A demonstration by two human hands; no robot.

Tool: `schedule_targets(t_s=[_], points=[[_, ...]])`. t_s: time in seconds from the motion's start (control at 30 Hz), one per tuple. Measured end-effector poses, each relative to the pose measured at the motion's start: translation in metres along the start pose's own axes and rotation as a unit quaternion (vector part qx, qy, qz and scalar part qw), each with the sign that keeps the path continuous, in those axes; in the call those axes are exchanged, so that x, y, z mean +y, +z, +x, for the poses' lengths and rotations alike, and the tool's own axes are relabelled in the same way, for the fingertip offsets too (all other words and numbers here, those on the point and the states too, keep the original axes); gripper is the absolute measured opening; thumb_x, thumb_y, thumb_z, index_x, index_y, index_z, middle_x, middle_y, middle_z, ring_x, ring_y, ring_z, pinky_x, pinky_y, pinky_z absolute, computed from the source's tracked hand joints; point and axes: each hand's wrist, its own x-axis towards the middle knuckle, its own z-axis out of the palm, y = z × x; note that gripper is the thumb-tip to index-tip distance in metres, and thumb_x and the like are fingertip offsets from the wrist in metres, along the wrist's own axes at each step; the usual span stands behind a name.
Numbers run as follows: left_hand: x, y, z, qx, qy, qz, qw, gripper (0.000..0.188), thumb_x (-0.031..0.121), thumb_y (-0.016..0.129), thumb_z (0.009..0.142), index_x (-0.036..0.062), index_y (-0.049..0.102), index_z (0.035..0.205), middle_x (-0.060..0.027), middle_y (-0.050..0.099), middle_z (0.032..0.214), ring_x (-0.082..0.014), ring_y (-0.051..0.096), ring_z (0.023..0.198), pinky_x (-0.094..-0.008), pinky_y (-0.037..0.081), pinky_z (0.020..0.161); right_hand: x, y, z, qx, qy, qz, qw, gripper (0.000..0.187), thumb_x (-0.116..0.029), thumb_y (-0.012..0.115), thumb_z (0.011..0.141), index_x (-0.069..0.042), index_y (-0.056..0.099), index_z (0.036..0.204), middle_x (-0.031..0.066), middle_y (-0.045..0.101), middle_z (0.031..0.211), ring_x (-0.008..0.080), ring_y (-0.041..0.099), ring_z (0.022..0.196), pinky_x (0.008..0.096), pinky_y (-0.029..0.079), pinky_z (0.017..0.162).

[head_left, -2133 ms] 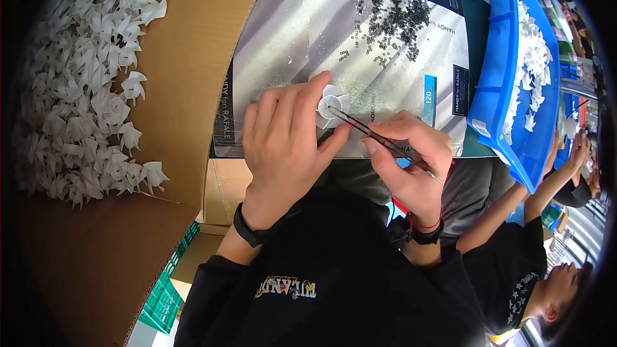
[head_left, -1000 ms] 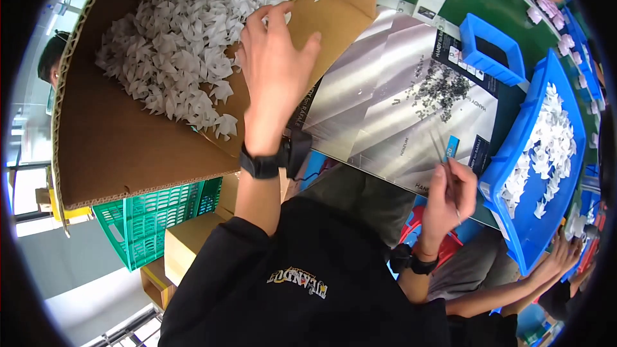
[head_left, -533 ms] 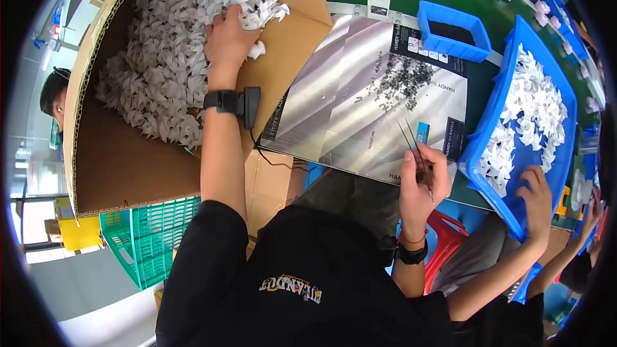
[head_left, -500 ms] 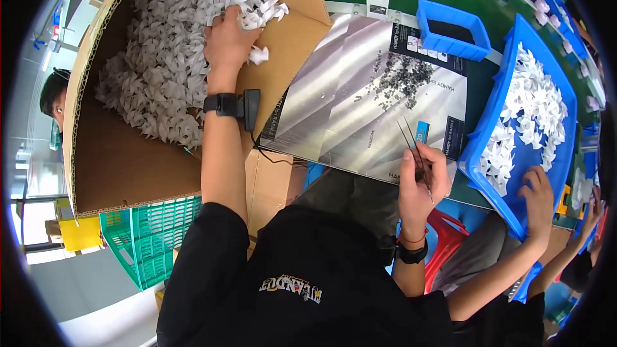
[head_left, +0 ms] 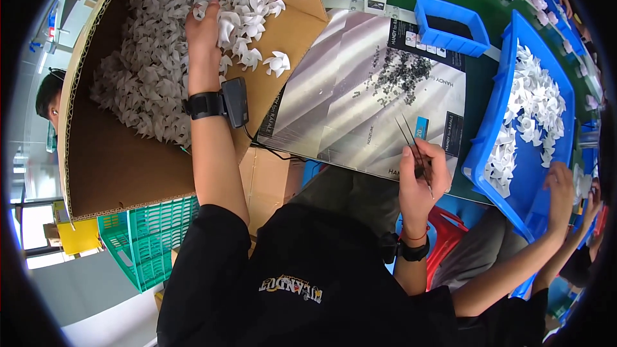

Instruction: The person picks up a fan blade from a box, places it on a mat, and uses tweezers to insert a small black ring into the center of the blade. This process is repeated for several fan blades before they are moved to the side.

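Inside a cardboard box (head_left: 122,183) at the left, my left hand (head_left: 203,33) reaches into a heap of white flower-shaped pieces (head_left: 151,71). Its fingers are curled around some of them, partly hidden, and one larger-looking white piece (head_left: 227,26) shows beside the fingers. A few loose pieces lie on the box flap close by. My right hand (head_left: 424,177) pinches a pair of tweezers (head_left: 411,138), their two tips apart and pointing up over the printed, silvery work sheet (head_left: 340,90). Beyond the tips, small black parts (head_left: 402,77) are scattered on that sheet.
A small blue bin (head_left: 453,42) with dark contents stands behind the sheet. To the right, a blue tray (head_left: 479,154) holds more white pieces, with another person's hand (head_left: 560,189) at its edge. A green crate (head_left: 151,238) is below the box.
My left hand has shifted slightly left and upward in the heap, and loose pieces on the flap have moved. The other person's hand moved right. My right hand stays nearly still with the tweezers.
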Motion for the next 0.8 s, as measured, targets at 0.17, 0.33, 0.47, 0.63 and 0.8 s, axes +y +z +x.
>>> schedule_targets(t_s=[0.17, 0.33, 0.47, 0.63, 0.8], points=[[-0.005, -0.004, -0.005, 0.001, -0.108, -0.235, 0.966, 0.038, 0.02, 0.072, 0.095, -0.0009, 0.054, 0.122, -0.015, 0.066, 0.117, -0.0264, 0.072, 0.095, -0.0395, 0.058, 0.064, 0.001, 0.001, 0.001, -0.011, -0.001, 0.002, 1.0, 0.019, 0.004, 0.071, 0.089, 0.005, 0.065, 0.107, 0.0047, 0.067, 0.089, 0.0078, 0.064, 0.081, 0.0212, 0.051, 0.074], [0.01, -0.003, -0.015, 0.028, -0.096, -0.254, 0.962, 0.035, 0.026, 0.07, 0.097, 0.001, 0.056, 0.119, -0.0126, 0.069, 0.113, -0.0194, 0.07, 0.091, -0.0344, 0.057, 0.064, 0.003, 0.0, -0.001, -0.012, -0.006, -0.007, 1.0, 0.019, 0.004, 0.071, 0.09, 0.005, 0.065, 0.107, 0.0044, 0.067, 0.089, 0.0074, 0.064, 0.08, 0.0209, 0.05, 0.074], [0.041, -0.004, -0.035, -0.001, -0.11, -0.249, 0.962, 0.027, 0.03, 0.06, 0.104, 0.0057, 0.06, 0.114, -0.009, 0.071, 0.115, -0.0138, 0.065, 0.091, -0.0251, 0.047, 0.071, 0.002, 0.004, 0.001, 0.001, -0.019, -0.009, 1.0, 0.017, 0.004, 0.072, 0.088, 0.004, 0.065, 0.103, 0.0032, 0.064, 0.081, 0.006, 0.058, 0.071, 0.0209, 0.047, 0.065], [0.043, 0.001, -0.071, -0.112, -0.073, -0.218, 0.967, 0.037, 0.038, 0.061, 0.101, 0.0024, 0.064, 0.11, -0.0061, 0.073, 0.106, -0.0074, 0.06, 0.082, -0.0242, 0.047, 0.064, 0.0, 0.001, 0.0, -0.009, -0.015, -0.023, 1.0, 0.019, 0.004, 0.071, 0.09, 0.004, 0.065, 0.107, 0.0033, 0.066, 0.089, 0.0067, 0.062, 0.079, 0.0208, 0.05, 0.073], [0.047, 0.005, -0.173, -0.298, -0.096, -0.061, 0.948, 0.032, 0.03, 0.067, 0.098, 0.005, 0.069, 0.118, -0.0036, 0.072, 0.098, -0.0047, 0.059, 0.083, -0.0229, 0.047, 0.068, -0.001, 0.005, 0.002, -0.002, -0.001, -0.01, 1.0, 0.019, 0.005, 0.071, 0.089, 0.004, 0.065, 0.107, 0.0031, 0.066, 0.089, 0.006, 0.062, 0.079, 0.0204, 0.05, 0.072]])
